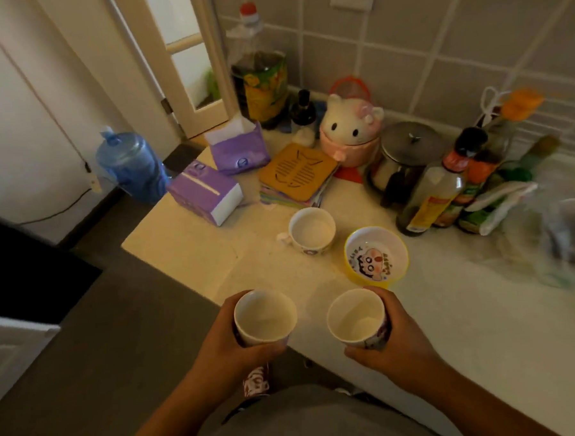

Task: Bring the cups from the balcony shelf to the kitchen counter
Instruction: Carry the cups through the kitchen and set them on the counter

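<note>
My left hand [228, 346] grips a white cup [264, 315], held upright and empty above the front edge of the cream kitchen counter [195, 256]. My right hand [397, 338] grips a second white cup [354, 317] with a printed pattern, also upright and empty, over the counter's front part. A third white cup with a handle [311, 230] stands on the counter beyond my hands. Beside it on the right sits a yellow bowl [376, 256] with a cartoon picture inside.
Two purple tissue packs [205, 192] lie at the counter's left end, a stack of mats [297, 174] behind the cup. A cat-shaped jar [351, 131], a steel-lidded pot [406, 151], an oil jug [260, 76] and sauce bottles [444, 189] line the tiled wall. A blue water bottle [130, 166] stands on the floor.
</note>
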